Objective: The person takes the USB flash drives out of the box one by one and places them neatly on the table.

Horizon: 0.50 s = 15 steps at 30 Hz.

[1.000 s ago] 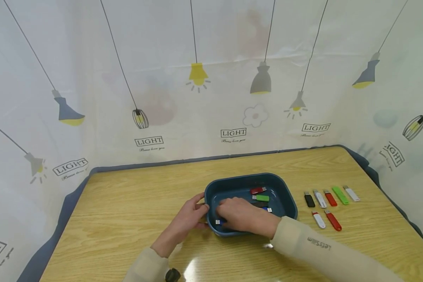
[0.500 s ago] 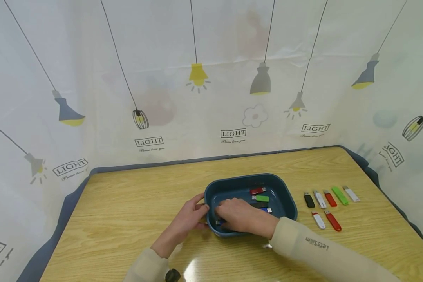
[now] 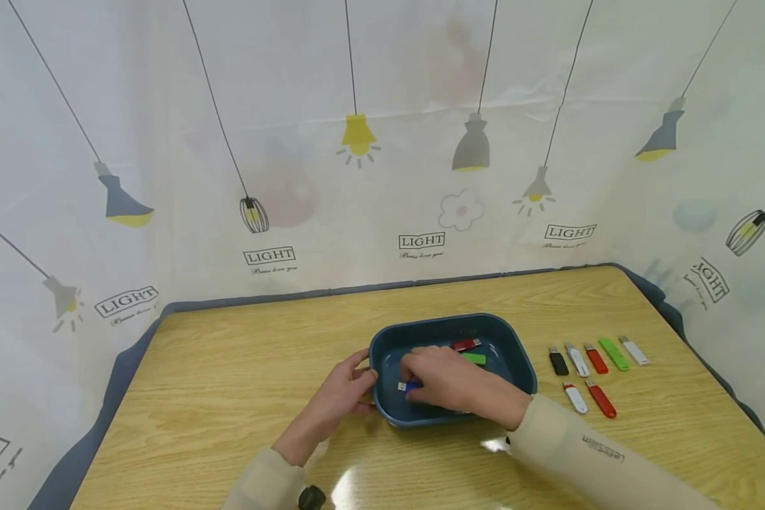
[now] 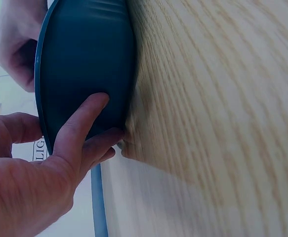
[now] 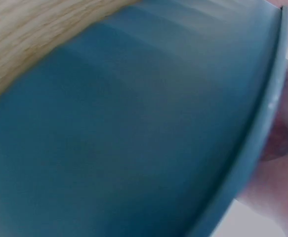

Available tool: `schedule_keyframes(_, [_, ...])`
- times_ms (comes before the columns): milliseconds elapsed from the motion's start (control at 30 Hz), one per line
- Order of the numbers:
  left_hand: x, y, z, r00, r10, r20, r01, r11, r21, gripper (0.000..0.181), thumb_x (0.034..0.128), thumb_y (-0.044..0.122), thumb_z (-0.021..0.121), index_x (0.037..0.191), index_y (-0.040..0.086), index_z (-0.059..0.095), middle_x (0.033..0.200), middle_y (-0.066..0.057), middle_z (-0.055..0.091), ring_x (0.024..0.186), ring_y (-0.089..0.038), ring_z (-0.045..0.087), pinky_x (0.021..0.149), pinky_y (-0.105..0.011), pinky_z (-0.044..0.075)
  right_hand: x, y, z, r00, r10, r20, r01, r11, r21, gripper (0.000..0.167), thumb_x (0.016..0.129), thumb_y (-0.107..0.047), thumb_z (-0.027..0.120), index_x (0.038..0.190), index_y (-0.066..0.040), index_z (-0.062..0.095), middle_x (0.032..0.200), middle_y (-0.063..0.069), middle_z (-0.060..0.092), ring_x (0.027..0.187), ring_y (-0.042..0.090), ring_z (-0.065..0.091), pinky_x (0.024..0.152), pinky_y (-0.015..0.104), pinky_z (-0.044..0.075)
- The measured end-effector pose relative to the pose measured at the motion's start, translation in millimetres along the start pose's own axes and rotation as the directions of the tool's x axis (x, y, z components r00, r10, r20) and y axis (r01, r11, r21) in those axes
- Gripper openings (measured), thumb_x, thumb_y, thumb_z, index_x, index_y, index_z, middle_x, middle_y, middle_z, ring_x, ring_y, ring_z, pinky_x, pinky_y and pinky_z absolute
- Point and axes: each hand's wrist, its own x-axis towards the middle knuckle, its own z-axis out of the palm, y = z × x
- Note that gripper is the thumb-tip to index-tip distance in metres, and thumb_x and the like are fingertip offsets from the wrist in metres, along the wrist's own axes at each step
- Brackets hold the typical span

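Lamp-printed sheeting (image 3: 382, 202) hangs behind the far edge of the worktop (image 3: 242, 375), and through the head camera I see the tub (image 3: 433, 331) standing between the worktop's left and right edges. What has just changed is at the right hand (image 3: 443, 379): it has moved from the tub's near left corner toward the middle, bringing the blue stick (image 3: 411, 387) with it. I read the thumb and fingers as pinching that stick, its metal plug jutting out toward the tub's left end. I judge the stick secured but not yet out of the tub; whether it is clear of the floor I cannot tell. My right wrist view is mostly tub wall and settles nothing.

Against half a second ago, the right hand now hides the black stick and a second blue stick, and covers part of the green stick (image 3: 474, 359); the red stick (image 3: 465, 345) lies where it was. The left hand (image 3: 341, 386) keeps its hold on the tub's left end, fingers against the outer wall. Toward the worktop's right edge, the row of five (image 3: 596, 359) and the pair (image 3: 602, 398) nearer me are unchanged.
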Motion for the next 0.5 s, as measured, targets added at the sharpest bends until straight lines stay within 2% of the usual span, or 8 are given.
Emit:
schedule_keyframes(200, [0.5, -0.2, 0.6, 1.0, -0.007, -0.019, 0.008, 1.0, 0.014, 0.061, 0.1061, 0.01, 0.045, 0.159, -0.009, 0.021, 0.144, -0.035, 0.052, 0.116, -0.04, 0.067, 0.083, -0.047, 0.063, -15.1, 3, -9, 0.998, 0.006, -0.065, -0.003, 0.999, 0.049, 0.018, 0.092, -0.023, 0.081, 0.103, -0.013, 0.071, 0.093, -0.002, 0.063, 0.076, 0.009, 0.053, 0.067, 0.025, 0.05])
schedule_keyframes(500, [1.1, -1.4, 0.9, 1.0, 0.001, -0.02, -0.001, 1.0, 0.013, 0.061, 0.1055, 0.01, 0.045, 0.159, -0.009, 0.023, 0.142, -0.036, 0.053, 0.112, -0.04, 0.068, 0.082, -0.047, 0.063, -41.4, 15, -19, 0.987, 0.041, -0.157, -0.027, 0.996, 0.088, 0.018, 0.089, -0.021, 0.083, 0.1, -0.017, 0.069, 0.089, -0.009, 0.059, 0.076, 0.005, 0.053, 0.066, 0.026, 0.048])
